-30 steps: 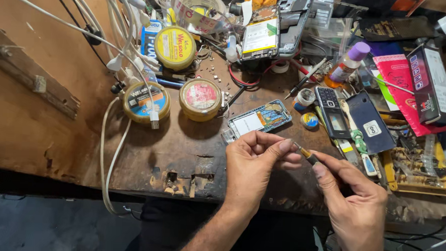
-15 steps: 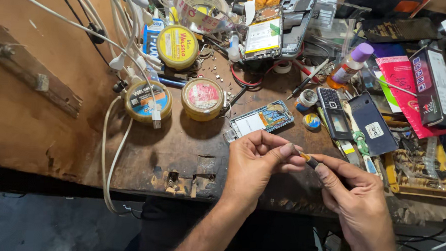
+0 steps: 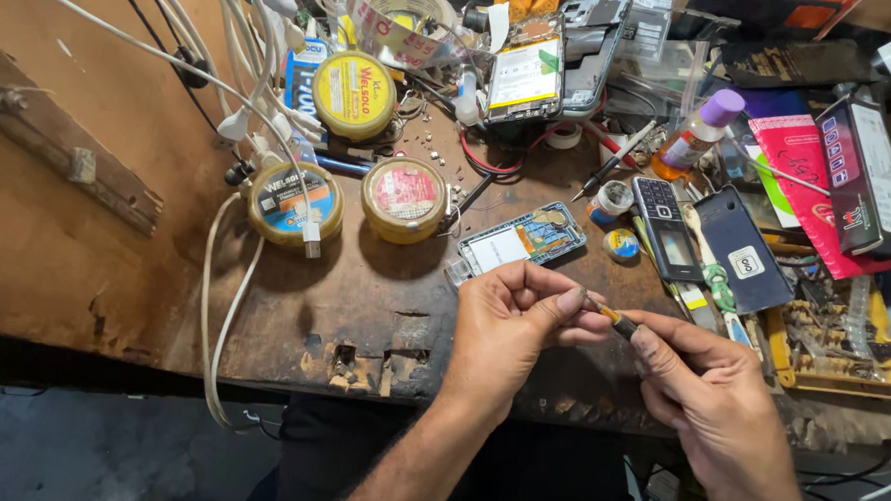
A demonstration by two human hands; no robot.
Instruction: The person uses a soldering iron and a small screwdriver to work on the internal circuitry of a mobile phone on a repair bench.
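My left hand [image 3: 517, 329] and my right hand [image 3: 704, 397] meet over the front edge of a worn wooden workbench [image 3: 292, 314]. Both pinch a small dark tool with an orange band [image 3: 615, 318], held between their fingertips. The left thumb and forefinger grip one end, the right fingers the other. Just beyond the hands lies an opened phone frame with a bare circuit board [image 3: 521, 242].
Round tins [image 3: 403, 197] [image 3: 294, 202] [image 3: 352, 94] stand at the left and back. White cables [image 3: 225, 301] hang over the left edge. A keypad phone [image 3: 667, 228], a dark phone back cover [image 3: 741, 248], a purple-capped bottle [image 3: 699, 133] and a yellow parts tray [image 3: 842, 343] crowd the right.
Both hands stay together on the small tool with only slight finger shifts. The view has drifted a little.
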